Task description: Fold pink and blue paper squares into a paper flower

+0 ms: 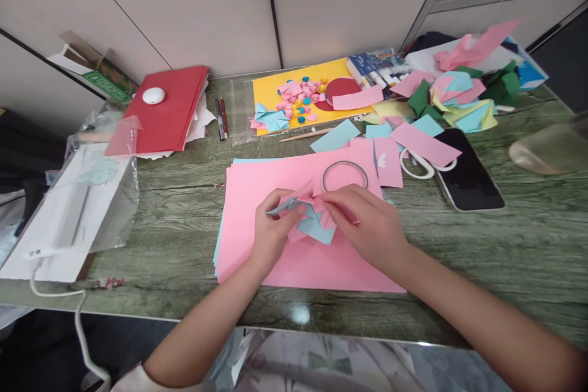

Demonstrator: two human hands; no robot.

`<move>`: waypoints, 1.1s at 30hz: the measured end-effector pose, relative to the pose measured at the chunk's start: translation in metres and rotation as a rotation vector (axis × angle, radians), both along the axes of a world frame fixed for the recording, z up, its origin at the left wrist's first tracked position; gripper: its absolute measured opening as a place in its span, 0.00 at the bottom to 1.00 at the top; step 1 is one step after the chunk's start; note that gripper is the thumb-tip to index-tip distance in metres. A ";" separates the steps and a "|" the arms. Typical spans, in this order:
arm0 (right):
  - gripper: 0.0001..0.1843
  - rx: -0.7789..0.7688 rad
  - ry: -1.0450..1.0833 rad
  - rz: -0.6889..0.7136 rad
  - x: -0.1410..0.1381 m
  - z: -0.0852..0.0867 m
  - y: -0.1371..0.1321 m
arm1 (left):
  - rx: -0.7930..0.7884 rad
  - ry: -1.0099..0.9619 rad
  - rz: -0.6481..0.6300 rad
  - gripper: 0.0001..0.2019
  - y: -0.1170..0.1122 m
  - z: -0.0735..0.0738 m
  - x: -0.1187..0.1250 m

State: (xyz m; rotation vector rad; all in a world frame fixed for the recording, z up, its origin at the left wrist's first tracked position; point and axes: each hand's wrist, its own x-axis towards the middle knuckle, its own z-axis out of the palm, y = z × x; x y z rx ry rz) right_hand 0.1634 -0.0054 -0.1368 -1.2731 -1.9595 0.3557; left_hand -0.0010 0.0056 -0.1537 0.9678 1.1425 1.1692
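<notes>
Between my two hands is a folded paper piece (pixel 316 228) in pink and light blue, its layers and points fanning out. My left hand (pixel 275 226) pinches its left side, thumb over the blue fold. With thumb and fingers closed, my right hand (pixel 367 220) grips a pink part on the other side. Part of the folds is hidden behind my fingers. Underneath lies a stack of pink sheets (pixel 248 220) with light blue edges showing. A thin ring (pixel 344 163) rests on the stack just beyond my right hand.
White-handled scissors (pixel 418 165) overlap a black phone (pixel 473 171) at right. Behind are paper strips (pixel 337 135), folded paper pieces (pixel 459 89), and a yellow sheet (pixel 264 92) bearing small coloured pieces. A red folder (pixel 160 116) and plastic bag (pixel 124 208) lie left; a clear cup (pixel 546 147) stands right.
</notes>
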 end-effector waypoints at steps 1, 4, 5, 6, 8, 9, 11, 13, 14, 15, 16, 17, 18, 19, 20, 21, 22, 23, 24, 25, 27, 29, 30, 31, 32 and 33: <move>0.09 0.019 -0.010 0.003 0.000 0.000 -0.001 | -0.006 0.001 -0.002 0.09 0.000 0.000 0.000; 0.10 0.072 -0.045 0.015 -0.002 -0.001 -0.003 | -0.033 0.015 0.011 0.11 -0.002 0.000 0.001; 0.10 0.086 -0.056 0.017 -0.003 -0.002 -0.003 | -0.046 0.019 0.020 0.10 -0.002 0.000 0.001; 0.10 0.098 -0.066 0.016 -0.004 -0.002 -0.004 | -0.058 0.023 0.029 0.10 -0.002 0.001 0.001; 0.10 0.104 -0.073 0.013 -0.004 -0.003 -0.004 | -0.073 0.027 0.049 0.10 -0.002 0.002 0.002; 0.10 0.096 -0.070 0.012 -0.004 -0.003 -0.004 | -0.074 0.030 0.062 0.09 -0.001 0.003 0.003; 0.10 0.069 -0.056 0.012 -0.004 -0.003 -0.003 | -0.080 0.033 0.082 0.09 -0.001 0.003 0.004; 0.09 0.037 -0.039 0.006 -0.004 -0.003 -0.002 | -0.102 0.030 0.097 0.09 0.000 0.002 0.004; 0.09 0.026 -0.032 0.001 -0.004 -0.002 -0.002 | -0.118 0.023 0.099 0.09 0.000 0.002 0.004; 0.08 0.019 -0.025 -0.004 -0.004 -0.002 -0.002 | -0.130 0.015 0.099 0.09 0.000 0.001 0.003; 0.08 0.010 -0.020 -0.008 -0.004 -0.002 -0.002 | -0.133 0.008 0.098 0.09 0.000 0.000 0.003; 0.08 -0.001 -0.015 -0.015 -0.004 -0.001 -0.001 | -0.131 0.008 0.098 0.09 0.000 0.000 0.002; 0.07 -0.015 -0.011 -0.026 -0.004 -0.001 -0.001 | -0.127 0.014 0.094 0.09 0.000 -0.001 0.002; 0.07 -0.031 -0.007 -0.038 -0.003 0.000 -0.001 | -0.124 0.026 0.088 0.09 0.000 -0.001 0.001; 0.07 -0.052 -0.005 -0.050 -0.003 0.001 -0.001 | -0.123 0.044 0.081 0.09 0.001 -0.001 0.000; 0.06 -0.076 -0.005 -0.058 -0.003 0.003 0.000 | -0.121 0.066 0.076 0.09 0.001 -0.001 0.000; 0.06 -0.099 -0.005 -0.062 -0.002 0.004 0.000 | -0.116 0.087 0.077 0.10 0.001 -0.001 0.000; 0.06 -0.123 -0.006 -0.062 -0.002 0.005 0.001 | -0.107 0.104 0.081 0.10 0.002 -0.001 -0.001; 0.06 -0.147 -0.008 -0.058 -0.001 0.005 0.002 | -0.095 0.115 0.084 0.10 0.002 0.000 -0.001; 0.07 -0.169 -0.011 -0.051 -0.001 0.006 0.002 | -0.085 0.121 0.084 0.10 0.002 0.000 -0.001; 0.09 -0.196 -0.017 -0.034 -0.001 0.006 0.003 | -0.073 0.127 0.083 0.10 0.003 0.001 0.000; 0.09 -0.191 -0.024 -0.020 0.000 0.005 0.003 | -0.065 0.140 0.088 0.10 0.003 0.001 0.000; 0.09 -0.181 -0.029 -0.014 0.000 0.005 0.003 | -0.061 0.152 0.094 0.10 0.003 0.001 0.000; 0.09 -0.171 -0.035 -0.011 0.000 0.004 0.003 | -0.057 0.166 0.098 0.10 0.003 0.001 0.000; 0.09 -0.161 -0.042 -0.012 0.000 0.004 0.003 | -0.054 0.180 0.096 0.11 0.003 0.001 -0.001; 0.09 -0.155 -0.048 -0.014 0.001 0.003 0.003 | -0.054 0.192 0.088 0.11 0.004 0.001 -0.001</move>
